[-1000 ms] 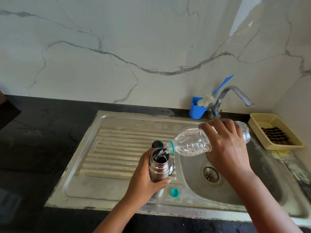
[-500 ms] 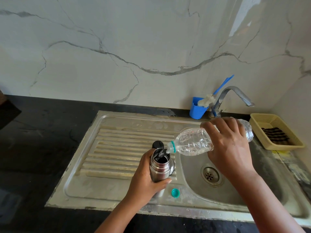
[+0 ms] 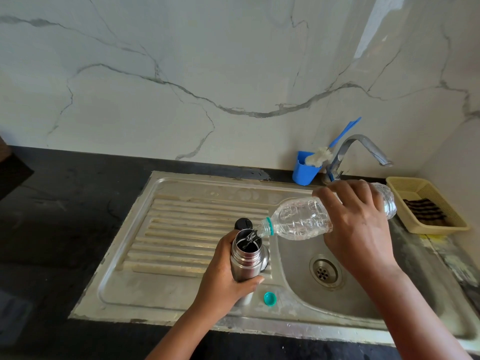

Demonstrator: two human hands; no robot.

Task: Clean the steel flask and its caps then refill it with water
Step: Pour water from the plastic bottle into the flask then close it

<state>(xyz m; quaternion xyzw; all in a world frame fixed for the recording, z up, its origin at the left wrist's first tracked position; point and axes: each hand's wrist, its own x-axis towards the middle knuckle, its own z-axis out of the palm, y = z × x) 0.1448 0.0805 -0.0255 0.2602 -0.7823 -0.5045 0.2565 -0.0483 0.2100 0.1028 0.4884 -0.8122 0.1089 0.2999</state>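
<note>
Free room: the ribbed drainboard (image 3: 187, 229) left of the steel flask (image 3: 245, 261) and the dark desk (image 3: 65, 216) beyond it lie open for a pass. Obstacles: the plastic bottle (image 3: 306, 219), tilted across the basin's near-left corner, bridges the two hands — left hand (image 3: 223, 279) round the flask, right hand (image 3: 361, 227) round the bottle. A black cap (image 3: 243, 223) stands just behind the flask; a teal cap (image 3: 269, 298) lies just right of it. Behind the basin — blue cup (image 3: 304, 172), tap (image 3: 358, 152); basket (image 3: 426, 203) at right.
</note>
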